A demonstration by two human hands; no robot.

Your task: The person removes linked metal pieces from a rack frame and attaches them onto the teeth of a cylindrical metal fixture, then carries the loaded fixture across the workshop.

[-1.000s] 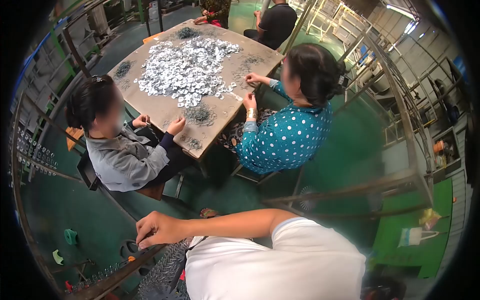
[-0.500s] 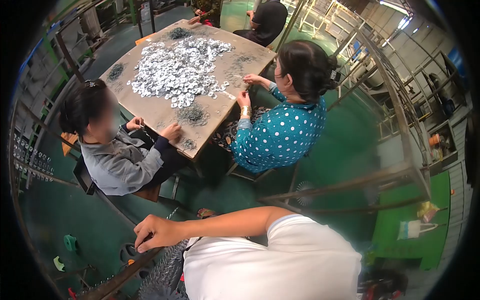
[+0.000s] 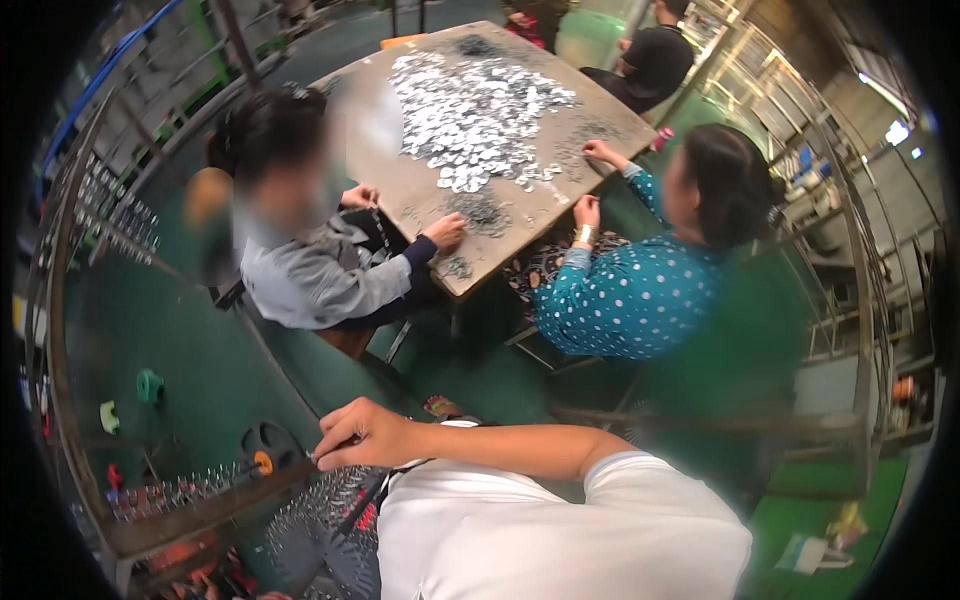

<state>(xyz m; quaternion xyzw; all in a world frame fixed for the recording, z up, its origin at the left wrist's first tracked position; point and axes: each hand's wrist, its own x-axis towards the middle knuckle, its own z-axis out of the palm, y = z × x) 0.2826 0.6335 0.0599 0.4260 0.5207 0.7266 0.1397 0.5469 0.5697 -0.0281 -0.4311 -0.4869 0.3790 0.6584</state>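
Observation:
My right hand [image 3: 365,435] is stretched out to the left across my body, below the table. Its fingers are curled and pressed together at the upper end of a brown metal rail [image 3: 200,520]. What lies between the fingertips is hidden. Beneath that hand is a spiky cluster of thin metal prongs [image 3: 305,515], and to its left a dark wheel with an orange hub [image 3: 268,455]. My left hand is out of view.
Two people sit at a table [image 3: 400,200] with heaped silvery flat pieces [image 3: 480,110] and dark small pieces [image 3: 478,213]. One wears a grey jacket [image 3: 320,280], the other a teal dotted top [image 3: 625,300]. Racks of hanging parts [image 3: 115,210] stand left; green floor surrounds.
The view has swung left, so the table and both people appear further right. My right hand stays curled by the rail. The seated person in grey has raised the head area, now blurred.

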